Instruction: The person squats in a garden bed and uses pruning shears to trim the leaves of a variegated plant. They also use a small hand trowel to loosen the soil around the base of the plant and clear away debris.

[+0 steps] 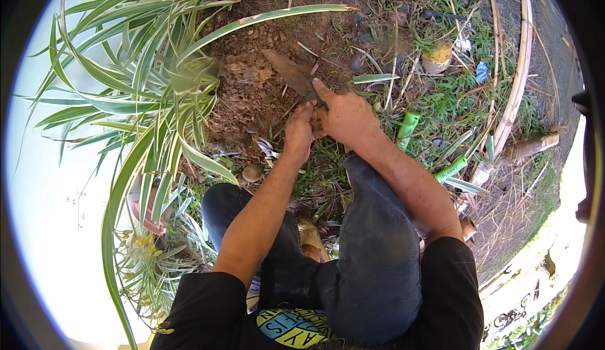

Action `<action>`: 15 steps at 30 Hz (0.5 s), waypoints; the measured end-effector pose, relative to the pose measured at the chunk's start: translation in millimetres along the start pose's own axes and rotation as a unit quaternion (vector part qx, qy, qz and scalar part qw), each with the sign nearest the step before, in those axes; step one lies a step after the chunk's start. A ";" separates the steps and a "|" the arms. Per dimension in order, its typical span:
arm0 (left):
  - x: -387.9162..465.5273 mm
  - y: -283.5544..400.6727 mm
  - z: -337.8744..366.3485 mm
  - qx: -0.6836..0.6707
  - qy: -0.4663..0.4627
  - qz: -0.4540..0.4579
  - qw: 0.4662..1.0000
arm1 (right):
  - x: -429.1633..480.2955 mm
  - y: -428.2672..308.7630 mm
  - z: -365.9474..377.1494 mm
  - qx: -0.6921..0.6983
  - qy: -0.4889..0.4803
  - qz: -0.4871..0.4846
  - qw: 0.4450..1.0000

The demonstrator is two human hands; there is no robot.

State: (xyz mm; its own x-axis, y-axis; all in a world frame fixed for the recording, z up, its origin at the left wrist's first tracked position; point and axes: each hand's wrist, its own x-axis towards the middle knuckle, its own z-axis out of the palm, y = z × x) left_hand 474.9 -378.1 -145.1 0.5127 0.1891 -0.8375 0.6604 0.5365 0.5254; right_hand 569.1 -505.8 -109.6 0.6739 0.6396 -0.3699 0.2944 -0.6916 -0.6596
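Note:
My right hand [350,116] grips a garden trowel [293,72] with a soil-covered metal blade, its index finger stretched along the blade's base. The blade points up and left over loose brown soil [241,109]. My left hand [300,130] is at the near end of the trowel, its fingertips against the tool beside my right fingers; how much of it they hold is partly hidden. Left of the soil grow variegated plants [160,71] with long striped leaves, one leaf arching above the blade. A green handle [408,130] lies on the grass right of my right wrist.
Another green handle [451,169], bearing writing, lies farther right. A small soil-filled cup [437,60], a blue wrapper [481,72] and a long dry stalk [517,71] are at the upper right. A pale wall [42,127] stands left. A round stone [253,172] lies near my left forearm.

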 end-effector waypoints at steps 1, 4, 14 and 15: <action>-2.1 -0.2 0.2 0.007 -0.012 0.016 1.000 | -5.0 6.5 -8.1 0.017 -0.014 0.043 0.999; -15.0 -8.0 -0.5 0.030 0.004 -0.010 0.999 | -23.6 31.3 -33.7 0.073 -0.025 0.058 0.995; -12.7 -19.2 -19.3 0.016 0.007 -0.030 0.999 | 21.4 -8.4 9.6 0.010 -0.154 0.074 0.985; -10.4 -14.9 -21.7 0.012 0.014 -0.020 1.000 | 10.4 -8.9 8.5 -0.038 -0.153 0.060 0.986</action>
State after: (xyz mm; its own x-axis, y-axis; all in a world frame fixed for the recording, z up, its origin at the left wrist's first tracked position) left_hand 447.9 -370.2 -147.4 0.4703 0.1909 -0.8616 0.6936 0.5237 0.4946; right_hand 567.7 -490.1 -113.2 0.4747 0.6146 -0.6300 0.2829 -0.7843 -0.5521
